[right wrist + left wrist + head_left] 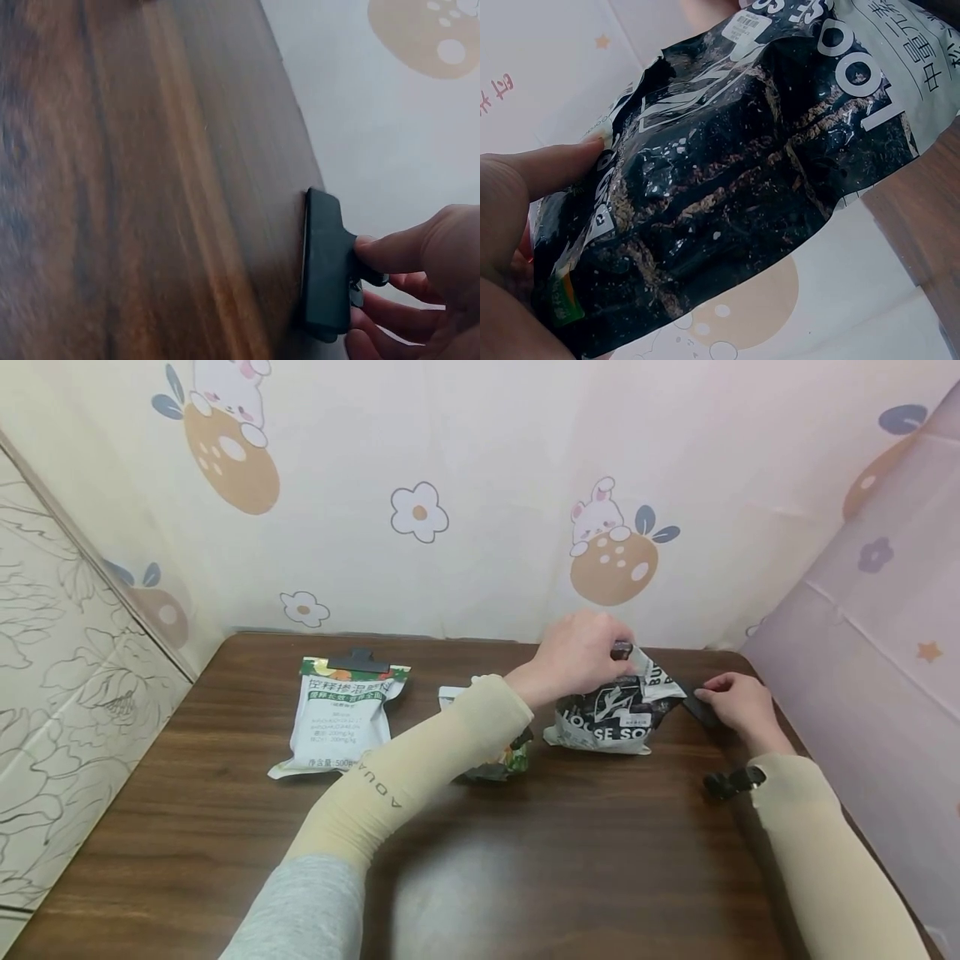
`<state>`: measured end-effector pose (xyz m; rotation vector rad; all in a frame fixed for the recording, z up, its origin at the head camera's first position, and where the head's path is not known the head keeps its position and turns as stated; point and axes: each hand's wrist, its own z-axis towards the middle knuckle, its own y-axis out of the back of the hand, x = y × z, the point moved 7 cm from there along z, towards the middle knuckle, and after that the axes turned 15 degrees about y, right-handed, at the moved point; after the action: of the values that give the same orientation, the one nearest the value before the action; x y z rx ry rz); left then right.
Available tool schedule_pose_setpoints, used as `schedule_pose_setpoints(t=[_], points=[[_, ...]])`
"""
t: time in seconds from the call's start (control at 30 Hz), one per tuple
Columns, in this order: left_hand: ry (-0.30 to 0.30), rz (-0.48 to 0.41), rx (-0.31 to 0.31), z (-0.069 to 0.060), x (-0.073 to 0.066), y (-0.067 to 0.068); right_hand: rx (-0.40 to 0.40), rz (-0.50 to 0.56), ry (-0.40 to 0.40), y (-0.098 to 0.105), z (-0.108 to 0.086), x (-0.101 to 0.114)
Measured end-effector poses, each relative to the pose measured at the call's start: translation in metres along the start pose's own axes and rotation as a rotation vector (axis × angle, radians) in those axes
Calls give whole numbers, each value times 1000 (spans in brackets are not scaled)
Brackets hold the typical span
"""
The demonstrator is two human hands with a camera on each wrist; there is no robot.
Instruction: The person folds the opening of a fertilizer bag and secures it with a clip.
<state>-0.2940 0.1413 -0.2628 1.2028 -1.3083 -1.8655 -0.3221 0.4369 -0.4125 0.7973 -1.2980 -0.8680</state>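
A black-and-white soil bag (618, 718) stands on the right half of the table. My left hand (581, 647) grips its top edge, and the left wrist view shows the thumb pressed on the black plastic near one end of the bag (720, 172). To the right of the bag, my right hand (742, 710) pinches a black clip (696, 703) by its handles. In the right wrist view the clip (326, 259) is beside the table's edge, apart from any bag; thumb and fingers hold its handle end.
A white fertilizer bag (341, 718) with a black clip (360, 661) across its top lies at the left. Behind my left forearm, a smaller bag (516, 756) is partly hidden. A patterned curtain (487, 568) hangs along the table's back edge.
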Motion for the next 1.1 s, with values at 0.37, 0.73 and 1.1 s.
schedule_pose_setpoints(t=[0.37, 0.73, 1.1], points=[[5, 1, 8, -1, -1, -4, -41, 50, 67, 6, -12, 10], [0, -25, -5, -3, 2, -5, -321, 811, 60, 29, -24, 35], [0, -8, 0, -3, 2, -5, -447, 1242, 329, 47, -30, 87]])
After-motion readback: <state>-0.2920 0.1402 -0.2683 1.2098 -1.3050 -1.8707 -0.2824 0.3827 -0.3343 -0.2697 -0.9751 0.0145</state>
